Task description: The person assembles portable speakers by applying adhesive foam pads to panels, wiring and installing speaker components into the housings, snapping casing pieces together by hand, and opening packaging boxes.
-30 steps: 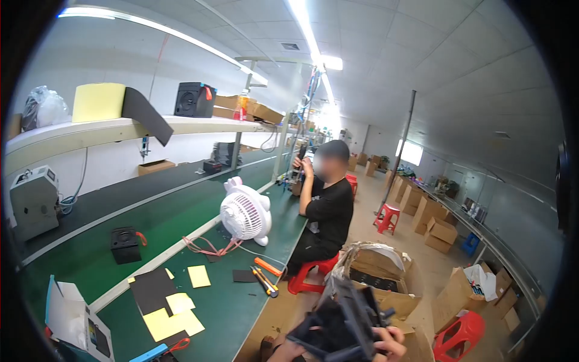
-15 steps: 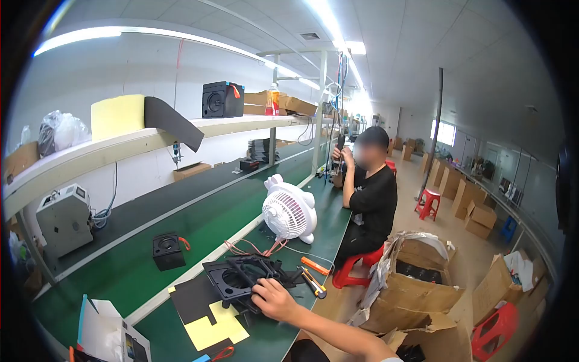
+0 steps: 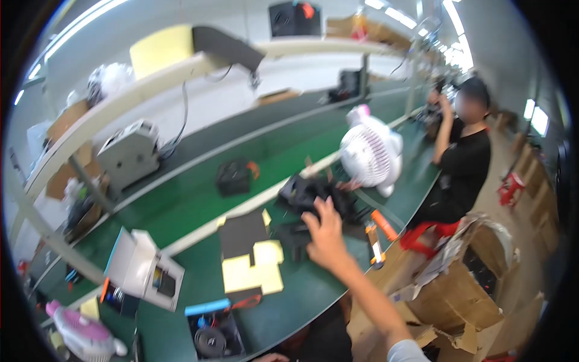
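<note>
My right hand (image 3: 327,238) reaches over the green workbench (image 3: 313,289), its fingers spread apart and nothing between them. It is right by a pile of black plastic frames (image 3: 301,192); blur hides whether the fingertips touch them. A bit of my left hand (image 3: 272,358) shows at the bottom edge, its fingers out of sight. Left of my right hand lie black sheets (image 3: 241,232) and yellow sheets (image 3: 236,276). Nearer me stands a black speaker box (image 3: 211,341) with a blue strip and a red-orange loop.
A white fan (image 3: 369,154) stands behind the frames. Near the right edge lie an orange-handled cutter (image 3: 374,244) and an orange object (image 3: 384,225). Another speaker (image 3: 234,178) sits farther back; an open white box (image 3: 154,274) is left. A co-worker (image 3: 464,151) sits at right.
The view has swung left and down, bringing the near speaker box into fuller view. My right hand has let go of the black frame and its fingers have spread.
</note>
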Demonstrator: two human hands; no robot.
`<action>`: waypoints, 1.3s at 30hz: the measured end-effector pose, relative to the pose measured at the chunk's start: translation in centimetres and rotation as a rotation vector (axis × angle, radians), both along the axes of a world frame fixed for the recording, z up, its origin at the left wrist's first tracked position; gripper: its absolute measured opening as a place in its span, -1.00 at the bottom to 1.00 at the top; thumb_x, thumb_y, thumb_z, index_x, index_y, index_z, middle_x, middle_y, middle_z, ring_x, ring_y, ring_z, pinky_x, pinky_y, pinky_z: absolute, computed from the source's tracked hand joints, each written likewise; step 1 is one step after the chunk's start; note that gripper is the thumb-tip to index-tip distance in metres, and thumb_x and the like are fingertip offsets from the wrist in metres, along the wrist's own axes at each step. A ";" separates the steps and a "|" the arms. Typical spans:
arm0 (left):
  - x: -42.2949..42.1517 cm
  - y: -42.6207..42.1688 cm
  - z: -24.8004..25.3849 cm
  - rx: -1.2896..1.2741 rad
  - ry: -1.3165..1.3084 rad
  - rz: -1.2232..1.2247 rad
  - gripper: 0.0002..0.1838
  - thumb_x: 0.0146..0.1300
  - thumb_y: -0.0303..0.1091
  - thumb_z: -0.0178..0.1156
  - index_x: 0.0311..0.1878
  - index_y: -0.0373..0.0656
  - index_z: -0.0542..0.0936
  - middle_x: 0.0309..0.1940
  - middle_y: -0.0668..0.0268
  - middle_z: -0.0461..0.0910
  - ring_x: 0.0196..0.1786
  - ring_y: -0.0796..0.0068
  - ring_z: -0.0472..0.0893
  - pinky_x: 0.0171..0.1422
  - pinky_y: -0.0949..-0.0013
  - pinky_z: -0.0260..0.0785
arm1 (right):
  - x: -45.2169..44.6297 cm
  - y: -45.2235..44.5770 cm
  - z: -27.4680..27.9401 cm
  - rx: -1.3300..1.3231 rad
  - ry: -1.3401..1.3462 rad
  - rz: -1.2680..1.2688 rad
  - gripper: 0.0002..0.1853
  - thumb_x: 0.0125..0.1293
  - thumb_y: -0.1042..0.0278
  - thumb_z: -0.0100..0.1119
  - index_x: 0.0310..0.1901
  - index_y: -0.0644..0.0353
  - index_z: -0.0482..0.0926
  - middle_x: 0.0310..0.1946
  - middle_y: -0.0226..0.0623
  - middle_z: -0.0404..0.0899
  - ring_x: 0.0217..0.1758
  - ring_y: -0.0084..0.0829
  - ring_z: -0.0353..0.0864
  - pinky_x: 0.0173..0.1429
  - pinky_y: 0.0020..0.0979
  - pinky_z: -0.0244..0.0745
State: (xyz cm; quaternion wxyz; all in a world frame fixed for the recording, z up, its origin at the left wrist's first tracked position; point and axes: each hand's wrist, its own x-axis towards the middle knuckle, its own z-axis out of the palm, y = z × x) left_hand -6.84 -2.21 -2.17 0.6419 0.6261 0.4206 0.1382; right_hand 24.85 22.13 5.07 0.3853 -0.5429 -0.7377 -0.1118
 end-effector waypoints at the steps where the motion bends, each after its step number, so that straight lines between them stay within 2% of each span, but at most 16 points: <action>1: 0.4 -0.3 2.1 -0.013 -0.024 -0.020 -0.49 0.60 0.05 -0.02 0.21 -0.23 0.58 0.08 0.20 0.62 0.18 0.34 0.55 0.33 0.34 0.36 | 0.3 0.6 0.6 0.092 0.041 0.057 -0.43 -0.10 0.59 0.28 0.08 0.18 0.52 0.43 0.17 0.22 0.57 0.41 0.06 0.51 0.25 0.11; 4: 0.1 -0.7 4.2 -0.144 -0.122 -0.121 -0.53 0.51 -0.13 0.13 0.34 -0.20 0.52 0.20 0.23 0.62 0.31 0.15 0.56 0.43 0.16 0.38 | 1.9 2.2 3.3 0.202 0.177 0.203 -0.61 -0.06 0.53 0.22 -0.08 0.19 0.57 0.14 0.05 0.53 0.45 0.21 0.34 0.48 0.13 0.23; 7: -1.1 -2.2 3.7 0.080 0.226 0.039 -0.63 0.53 -0.20 0.11 0.26 -0.19 0.58 0.19 0.17 0.62 0.24 0.25 0.62 0.32 0.20 0.45 | 2.1 0.9 6.8 0.181 0.550 0.081 -0.73 0.17 0.52 0.32 -0.08 0.36 0.62 -0.21 -0.03 0.70 -0.08 -0.13 0.74 0.07 -0.30 0.56; 9: -1.9 -3.2 0.2 0.237 0.325 0.085 -0.61 0.54 -0.17 0.09 0.26 -0.19 0.59 0.20 0.16 0.60 0.24 0.20 0.62 0.33 0.23 0.43 | 3.6 -1.5 7.4 -0.015 1.139 0.312 -0.76 0.40 0.32 0.38 -0.09 0.32 0.61 -0.33 -0.28 0.70 -0.14 -0.31 0.75 0.03 -0.34 0.57; 12: -0.6 -4.2 -6.8 0.018 0.032 -0.068 -0.43 0.63 -0.01 -0.06 0.49 -0.20 0.38 0.49 0.10 0.37 0.53 0.21 0.36 0.58 0.27 0.16 | 8.1 -8.7 4.1 -0.160 1.547 0.831 -0.76 0.54 0.24 0.17 -0.03 0.28 0.55 -0.30 -0.19 0.71 -0.26 -0.33 0.76 0.02 -0.29 0.61; 15: 0.3 -2.5 -8.9 -0.250 -0.165 0.009 -0.24 0.61 0.21 -0.21 0.59 -0.21 0.25 0.62 0.13 0.16 0.64 0.21 0.15 0.69 0.22 -0.08 | 7.9 -19.2 -2.0 -0.320 1.649 0.543 -0.63 0.55 -0.03 0.12 -0.16 0.16 0.45 -0.42 -0.27 0.48 -0.41 -0.40 0.59 -0.25 -0.20 0.63; 19: 2.7 0.6 -10.2 -0.200 -0.307 -0.397 -0.14 0.61 0.30 -0.38 0.57 -0.32 0.24 0.61 0.12 0.20 0.67 0.19 0.11 0.72 0.19 -0.16 | 4.6 -33.3 -13.3 -0.692 2.393 0.081 -0.68 0.50 0.09 0.14 -0.28 0.19 0.49 -0.42 -0.08 0.58 -0.24 0.05 0.70 0.10 0.26 0.60; 22: 4.3 2.3 -10.4 -0.440 -0.374 -0.383 -0.20 0.65 0.21 -0.41 0.49 -0.34 0.38 0.50 0.08 0.37 0.59 0.23 0.28 0.68 0.26 -0.03 | 1.8 -40.7 -20.0 -0.635 2.809 0.204 -0.72 0.44 0.08 0.23 -0.25 0.13 0.51 -0.46 -0.31 0.47 -0.30 -0.16 0.53 0.25 0.12 0.55; 24: 4.9 2.0 -10.2 -0.510 -0.363 -0.567 -0.10 0.60 0.32 -0.46 0.51 -0.36 0.35 0.47 0.08 0.41 0.53 0.27 0.36 0.66 0.23 0.06 | -0.2 -42.3 -20.1 -0.468 2.772 0.394 -0.71 0.43 0.07 0.26 -0.23 0.13 0.52 -0.48 -0.38 0.41 -0.25 -0.24 0.49 0.26 0.01 0.52; 25: 5.2 1.7 -7.3 -0.550 -0.381 -0.468 -0.30 0.61 0.15 -0.20 0.37 -0.31 0.52 0.37 0.03 0.49 0.42 0.18 0.46 0.56 0.20 0.20 | -0.7 -42.4 -19.5 -0.401 2.795 0.473 -0.71 0.45 0.05 0.19 -0.22 0.12 0.51 -0.48 -0.42 0.41 -0.22 -0.27 0.47 0.20 -0.06 0.51; 28: 4.8 0.6 -10.6 -0.653 -0.524 -0.345 -0.19 0.60 0.31 -0.29 0.38 -0.28 0.51 0.28 0.17 0.58 0.26 0.32 0.55 0.37 0.33 0.36 | -1.6 -41.6 -17.9 -0.416 2.608 0.332 -0.73 0.45 0.07 0.19 -0.20 0.11 0.51 -0.47 -0.41 0.42 -0.22 -0.27 0.47 0.17 -0.08 0.50; 29: 4.8 1.1 -10.1 -0.293 -0.391 -0.472 -0.04 0.54 0.41 -0.45 0.43 -0.32 0.47 0.35 0.13 0.54 0.27 0.34 0.55 0.36 0.34 0.38 | -1.7 -41.1 -17.0 -0.473 2.539 0.264 -0.75 0.46 0.09 0.17 -0.21 0.10 0.51 -0.45 -0.41 0.42 -0.26 -0.30 0.47 0.11 -0.13 0.53; 32: 4.6 2.3 -10.9 -0.285 -0.310 -0.423 -0.25 0.64 0.22 -0.30 0.32 -0.27 0.59 0.16 0.20 0.67 0.10 0.39 0.62 0.26 0.38 0.42 | -1.2 -39.3 -14.9 -0.740 2.256 0.067 -0.76 0.47 0.11 0.14 -0.21 0.10 0.50 -0.43 -0.40 0.43 -0.28 -0.37 0.48 0.01 -0.20 0.54; 33: 4.5 2.8 -12.1 -0.291 -0.256 -0.377 -0.30 0.65 0.18 -0.27 0.31 -0.26 0.59 0.11 0.21 0.68 0.05 0.41 0.62 0.24 0.38 0.43 | -1.2 -38.4 -13.9 -0.745 2.189 0.015 -0.78 0.45 0.13 0.14 -0.22 0.10 0.49 -0.45 -0.40 0.42 -0.37 -0.45 0.49 -0.28 -0.35 0.52; 36: 4.7 3.1 -18.9 -0.230 -0.115 -0.269 -0.45 0.66 0.02 -0.11 0.27 -0.25 0.62 -0.07 0.25 0.70 -0.13 0.48 0.61 0.13 0.37 0.46 | 1.8 -33.8 -10.5 -0.814 1.873 0.069 -0.78 0.44 0.13 0.14 -0.20 0.11 0.48 -0.48 -0.41 0.41 -0.47 -0.50 0.46 -0.57 -0.48 0.32; 39: 4.2 2.8 -10.8 -0.170 -0.204 -0.552 -0.26 0.65 0.21 -0.34 0.36 -0.22 0.56 0.06 0.17 0.69 0.11 0.35 0.60 0.37 0.30 0.36 | 2.6 -25.2 -2.7 -0.740 1.395 -0.084 -0.76 0.51 0.15 0.10 -0.21 0.16 0.45 -0.60 -0.43 0.39 -0.57 -0.57 0.44 -0.65 -0.48 0.22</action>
